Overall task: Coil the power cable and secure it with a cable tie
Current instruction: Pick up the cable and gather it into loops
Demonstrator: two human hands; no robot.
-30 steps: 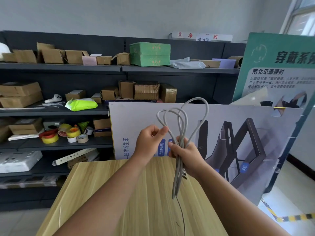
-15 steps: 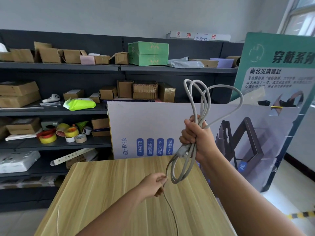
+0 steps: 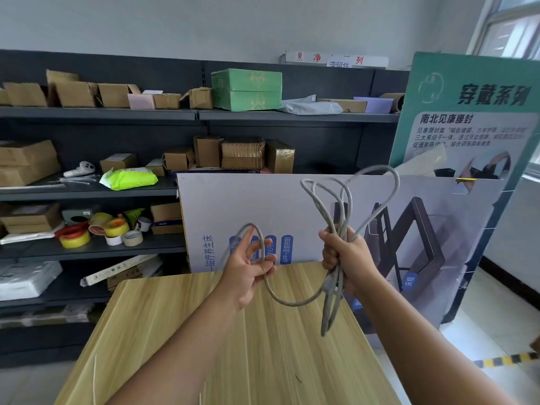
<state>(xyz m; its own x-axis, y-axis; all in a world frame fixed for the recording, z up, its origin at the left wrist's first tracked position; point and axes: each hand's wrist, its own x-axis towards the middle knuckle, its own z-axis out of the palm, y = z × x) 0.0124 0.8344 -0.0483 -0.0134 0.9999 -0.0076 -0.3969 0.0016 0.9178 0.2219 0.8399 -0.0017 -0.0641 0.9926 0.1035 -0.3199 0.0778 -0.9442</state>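
My right hand (image 3: pixel 347 258) is clenched around a bundle of grey power cable (image 3: pixel 336 200), held upright above the far right corner of the wooden table (image 3: pixel 163 323). Several loops stick up from the fist and more hang below it. A slack strand sags from the bundle across to my left hand (image 3: pixel 248 267), whose fingers pinch a fresh loop of the cable. A thin pale cable tie (image 3: pixel 94 375) lies on the table near the left front edge.
Dark shelves (image 3: pixel 96 188) behind the table carry cardboard boxes, tape rolls (image 3: pixel 76 236) and a green packet. A white printed board (image 3: pixel 233 206) leans against the table's far edge, and a green poster (image 3: pixel 473 112) stands at the right.
My left hand rose from the tabletop, drawing a new loop of cable up toward the bundle. My right hand came down and right with the bundle.
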